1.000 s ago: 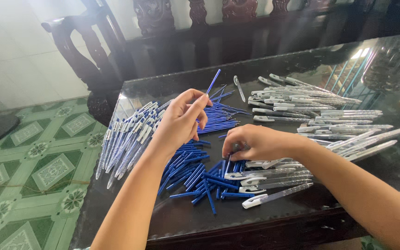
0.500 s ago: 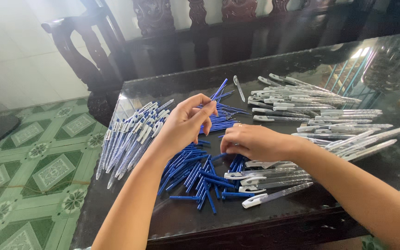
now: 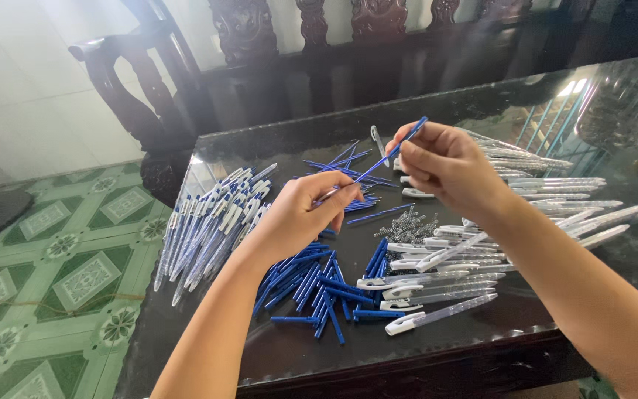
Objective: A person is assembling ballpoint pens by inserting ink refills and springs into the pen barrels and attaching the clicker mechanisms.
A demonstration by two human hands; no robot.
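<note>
Far left, along the bench (image 3: 481, 103) edge: a fanned heap of blue-and-white pens (image 3: 208, 222), tips toward the green tiled floor (image 3: 53, 273). Likely to roll off over that edge if nudged by a forearm, given the smooth glass top.

Left hand (image 3: 300, 214): narrow, thumb and forefinger pinched on the lower end of a thin blue refill (image 3: 378, 159). Held raised above the bench, slanting up to the right, spanning both hands. Thin enough to bend or kink if the two ends are pushed toward each other off-axis; easy to let slip from so light a pinch.

Below the left hand: a loose pile of short blue parts (image 3: 311, 284), criss-crossed, near the front edge. Easily scattered by a dropped wrist.

Centre: a small cluster of metal springs (image 3: 407, 222), just beside the clear barrels (image 3: 437, 284) with white clips. Prone to tangling or bouncing away if swept.

Right hand (image 3: 444, 166): fingers curled shut around the refill's upper end, tip poking out above the knuckles. Something pale tucked under the fingers; cannot tell what.

Further right: more clear barrels (image 3: 555, 192) in a long pile, round and free to roll on the glass.
</note>
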